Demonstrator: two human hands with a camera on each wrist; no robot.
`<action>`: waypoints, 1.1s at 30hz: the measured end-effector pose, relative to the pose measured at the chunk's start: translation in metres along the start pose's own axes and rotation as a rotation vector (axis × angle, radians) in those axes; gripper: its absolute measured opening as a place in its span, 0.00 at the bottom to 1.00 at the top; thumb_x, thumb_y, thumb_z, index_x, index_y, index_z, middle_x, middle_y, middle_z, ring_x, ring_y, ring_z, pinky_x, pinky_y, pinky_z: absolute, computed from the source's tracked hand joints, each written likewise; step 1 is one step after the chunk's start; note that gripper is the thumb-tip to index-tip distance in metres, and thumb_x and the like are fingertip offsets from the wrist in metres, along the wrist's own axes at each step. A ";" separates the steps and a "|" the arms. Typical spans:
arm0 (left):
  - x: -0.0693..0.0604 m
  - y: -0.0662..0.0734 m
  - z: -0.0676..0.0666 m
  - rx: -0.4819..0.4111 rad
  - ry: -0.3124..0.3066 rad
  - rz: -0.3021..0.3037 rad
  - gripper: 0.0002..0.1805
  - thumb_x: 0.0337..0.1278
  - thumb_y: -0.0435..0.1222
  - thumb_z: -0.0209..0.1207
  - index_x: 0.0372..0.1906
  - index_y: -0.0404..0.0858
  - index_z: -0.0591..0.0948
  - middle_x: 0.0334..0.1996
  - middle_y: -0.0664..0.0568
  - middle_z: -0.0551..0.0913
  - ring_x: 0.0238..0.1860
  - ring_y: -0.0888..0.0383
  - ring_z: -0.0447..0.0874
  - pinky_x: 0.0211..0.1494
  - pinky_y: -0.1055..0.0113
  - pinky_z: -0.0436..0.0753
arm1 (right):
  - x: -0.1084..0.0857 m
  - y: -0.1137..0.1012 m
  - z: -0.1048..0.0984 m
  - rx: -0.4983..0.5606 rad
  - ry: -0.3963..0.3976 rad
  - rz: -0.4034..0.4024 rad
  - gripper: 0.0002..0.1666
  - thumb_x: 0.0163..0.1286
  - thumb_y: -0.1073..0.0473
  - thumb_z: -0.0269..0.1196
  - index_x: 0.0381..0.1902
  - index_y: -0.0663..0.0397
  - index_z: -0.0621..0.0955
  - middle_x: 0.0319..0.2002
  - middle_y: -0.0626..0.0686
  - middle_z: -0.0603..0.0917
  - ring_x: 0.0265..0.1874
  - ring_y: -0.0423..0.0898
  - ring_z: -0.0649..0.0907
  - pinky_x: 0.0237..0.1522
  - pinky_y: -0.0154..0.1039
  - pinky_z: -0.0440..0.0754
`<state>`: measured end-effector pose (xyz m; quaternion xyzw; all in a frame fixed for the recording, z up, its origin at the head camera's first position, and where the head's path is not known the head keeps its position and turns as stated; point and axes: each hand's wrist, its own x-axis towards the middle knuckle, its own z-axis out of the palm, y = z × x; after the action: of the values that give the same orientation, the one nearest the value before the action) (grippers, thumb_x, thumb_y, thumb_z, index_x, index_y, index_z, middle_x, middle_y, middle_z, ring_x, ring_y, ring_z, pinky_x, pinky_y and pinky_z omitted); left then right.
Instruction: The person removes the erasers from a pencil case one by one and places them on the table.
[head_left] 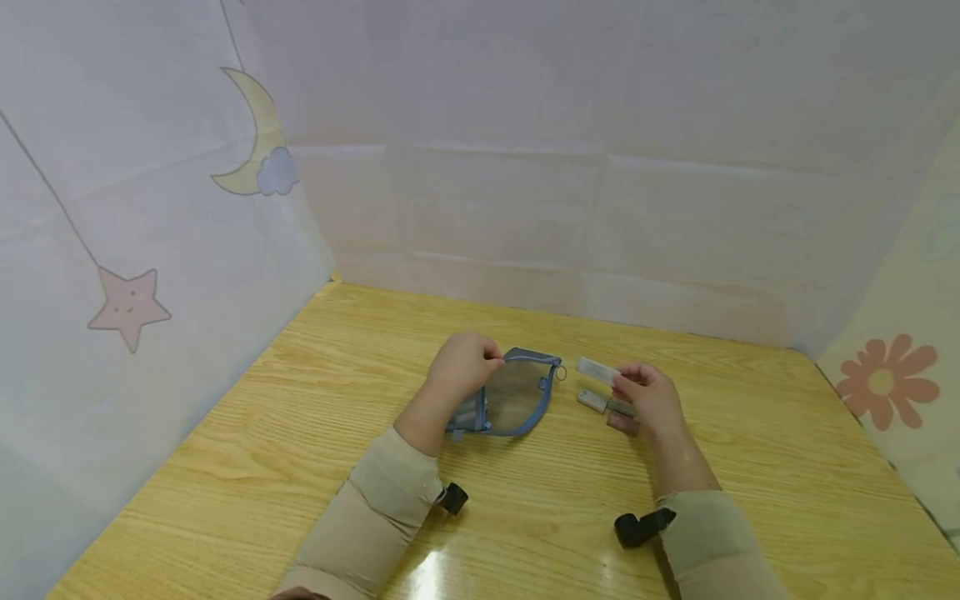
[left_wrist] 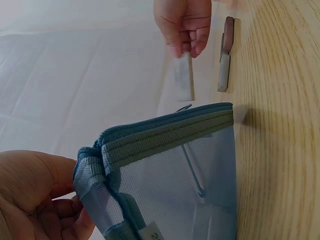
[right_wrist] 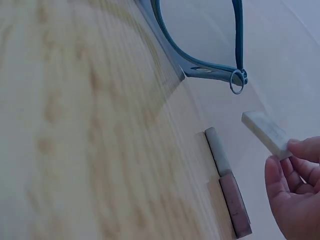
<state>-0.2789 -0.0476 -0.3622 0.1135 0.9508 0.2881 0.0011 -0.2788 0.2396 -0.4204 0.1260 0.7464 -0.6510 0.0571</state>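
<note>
A blue mesh zip pouch (head_left: 517,396) is held up at its upper left edge by my left hand (head_left: 465,364), thumb and fingers pinching the rim. Its zip is undone and the mouth gapes towards the right, with a metal ring (right_wrist: 237,82) at the zip's end. My right hand (head_left: 651,402) pinches one end of a small white rectangular block (right_wrist: 266,134). The block's free end points at the pouch but is apart from it. Through the mesh a pale shape (left_wrist: 207,222) shows faintly; its kind I cannot tell.
Below the right hand, a light grey block (head_left: 591,401), a greenish-brown block (head_left: 621,407) and a reddish-brown block (head_left: 623,423) lie close together on the wood-grain table (head_left: 300,467). Pale sheets printed with a moon (head_left: 258,133) and a flower (head_left: 888,382) stand around it.
</note>
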 end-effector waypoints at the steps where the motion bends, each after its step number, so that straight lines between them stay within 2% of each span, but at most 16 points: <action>1: 0.000 0.000 0.000 0.001 0.000 -0.003 0.07 0.58 0.42 0.58 0.33 0.47 0.85 0.35 0.58 0.83 0.33 0.62 0.77 0.37 0.66 0.77 | 0.001 0.001 -0.001 -0.014 0.005 -0.004 0.16 0.67 0.54 0.57 0.50 0.53 0.72 0.44 0.48 0.71 0.43 0.44 0.73 0.37 0.49 0.81; 8: 0.000 0.000 0.001 -0.002 -0.005 -0.006 0.07 0.58 0.42 0.58 0.34 0.46 0.86 0.35 0.57 0.83 0.34 0.61 0.78 0.38 0.65 0.77 | 0.009 0.009 -0.003 -0.065 0.018 -0.019 0.16 0.68 0.57 0.55 0.51 0.57 0.71 0.42 0.50 0.71 0.41 0.45 0.74 0.34 0.47 0.82; 15: -0.001 0.000 0.000 -0.001 -0.007 -0.003 0.08 0.58 0.41 0.58 0.35 0.45 0.86 0.35 0.57 0.83 0.35 0.60 0.78 0.38 0.65 0.78 | 0.015 0.014 -0.005 -0.246 0.045 -0.106 0.16 0.68 0.57 0.55 0.49 0.62 0.73 0.39 0.51 0.74 0.35 0.42 0.77 0.35 0.35 0.79; 17: 0.000 0.000 0.001 0.001 -0.006 0.001 0.08 0.58 0.41 0.58 0.35 0.45 0.86 0.35 0.57 0.83 0.34 0.61 0.78 0.38 0.65 0.77 | 0.016 0.014 -0.006 -0.257 0.040 -0.106 0.16 0.68 0.57 0.55 0.49 0.62 0.73 0.39 0.51 0.75 0.35 0.43 0.77 0.35 0.35 0.79; 22: 0.000 0.000 0.001 0.002 -0.002 0.005 0.07 0.58 0.41 0.58 0.33 0.46 0.85 0.33 0.58 0.83 0.32 0.61 0.77 0.37 0.65 0.77 | 0.016 0.013 -0.008 -0.175 0.015 -0.050 0.18 0.68 0.57 0.56 0.51 0.62 0.72 0.39 0.51 0.73 0.38 0.45 0.74 0.32 0.43 0.82; 29: 0.000 0.000 0.002 0.001 0.002 0.006 0.06 0.58 0.41 0.59 0.31 0.47 0.85 0.33 0.58 0.83 0.32 0.61 0.77 0.36 0.65 0.77 | 0.017 0.015 -0.009 0.023 -0.029 0.061 0.18 0.69 0.57 0.55 0.53 0.58 0.69 0.43 0.52 0.67 0.41 0.48 0.71 0.35 0.49 0.81; 33: 0.000 0.000 0.002 0.002 0.000 0.000 0.06 0.57 0.41 0.59 0.32 0.47 0.85 0.34 0.58 0.83 0.32 0.61 0.78 0.36 0.66 0.77 | 0.018 0.016 -0.011 0.010 -0.029 0.054 0.18 0.69 0.57 0.54 0.54 0.58 0.69 0.42 0.53 0.67 0.41 0.49 0.73 0.35 0.49 0.81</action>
<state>-0.2790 -0.0466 -0.3639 0.1138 0.9512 0.2870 0.0010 -0.2909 0.2540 -0.4387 0.1370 0.7384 -0.6548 0.0849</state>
